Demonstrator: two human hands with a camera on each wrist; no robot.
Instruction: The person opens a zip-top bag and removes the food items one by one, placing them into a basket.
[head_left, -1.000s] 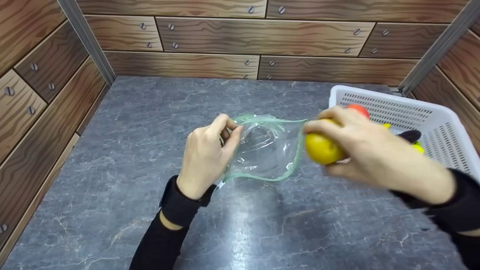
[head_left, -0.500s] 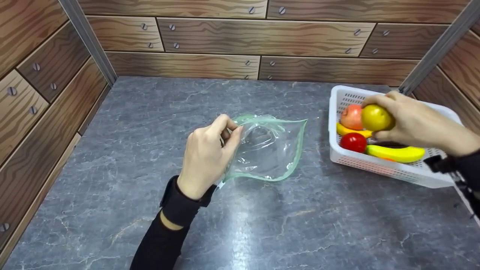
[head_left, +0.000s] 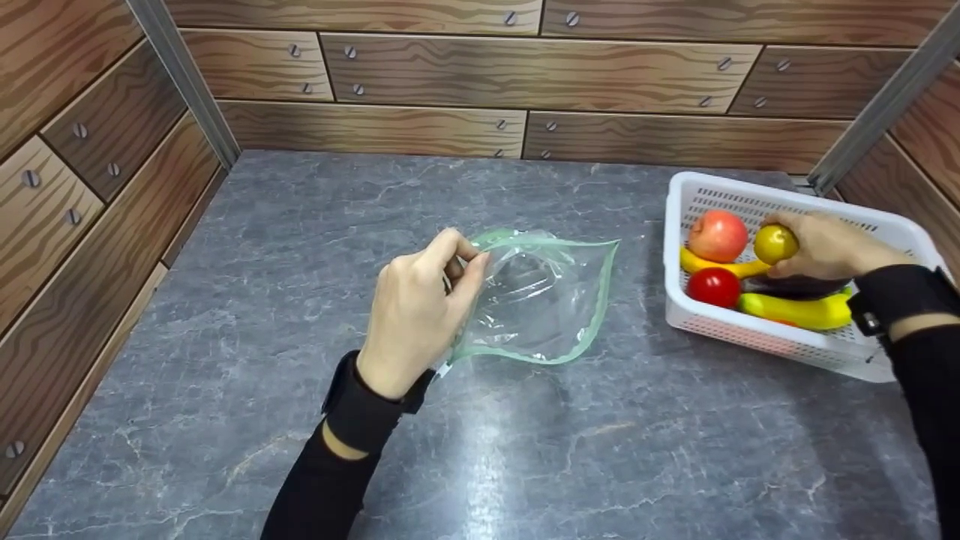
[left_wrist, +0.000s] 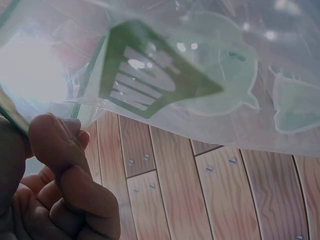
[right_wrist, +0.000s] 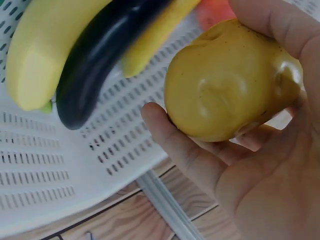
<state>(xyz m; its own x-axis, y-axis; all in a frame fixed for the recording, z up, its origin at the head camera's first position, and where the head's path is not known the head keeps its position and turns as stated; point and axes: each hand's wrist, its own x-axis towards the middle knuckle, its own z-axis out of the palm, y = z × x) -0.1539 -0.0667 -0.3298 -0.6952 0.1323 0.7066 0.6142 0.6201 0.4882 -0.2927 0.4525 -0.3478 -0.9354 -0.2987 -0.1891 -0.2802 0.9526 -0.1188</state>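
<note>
My left hand (head_left: 416,307) pinches the near-left edge of a clear zip bag (head_left: 536,319) with a pale green border, its mouth spread wide. In the left wrist view, finger and thumb grip the bag's edge, and a dark green printed label (left_wrist: 155,75) shows on the plastic. At the right, my right hand (head_left: 829,244) reaches into a white slotted basket (head_left: 757,339), fingers and thumb around a yellow-brown potato (right_wrist: 230,82). Beside the potato lie a pinkish apple (head_left: 718,235), a yellow banana (head_left: 705,262) and a glossy red round item (head_left: 714,287).
A dark eggplant (right_wrist: 105,60) and a long yellow-green item (head_left: 799,310) also lie in the basket. Wood-patterned panels (head_left: 420,131) close off the back and sides of the grey marbled table (head_left: 225,300).
My right hand has carried the potato away from beside the bag, rightward and then down into the basket. My left hand stays in place with the bag.
</note>
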